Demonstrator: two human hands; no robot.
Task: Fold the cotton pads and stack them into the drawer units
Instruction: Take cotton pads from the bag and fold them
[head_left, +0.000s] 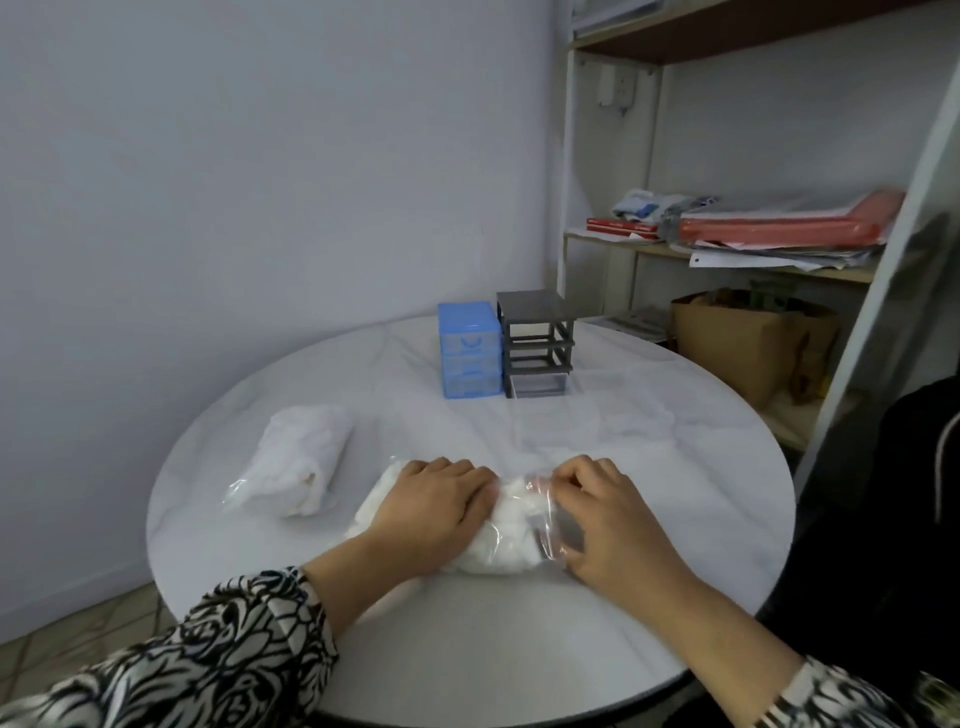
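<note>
Clear plastic bag of cotton pads (506, 525) lies at the desk's (675, 457) 6 o'clock; left hand (434, 512) grips it with curled fingers, right hand (605, 519) pinches its open end. Blue drawer unit (469, 351) and grey drawer unit (536, 343) stand at 12 o'clock.

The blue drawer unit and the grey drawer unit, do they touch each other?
Touching: the head view shows the blue drawer unit flush against the grey drawer unit, no gap visible.

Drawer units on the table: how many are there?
2. The blue unit stands at the table's far side; the grey unit stands against its right side, with its bottom drawer pulled out. None seem hidden.
</note>
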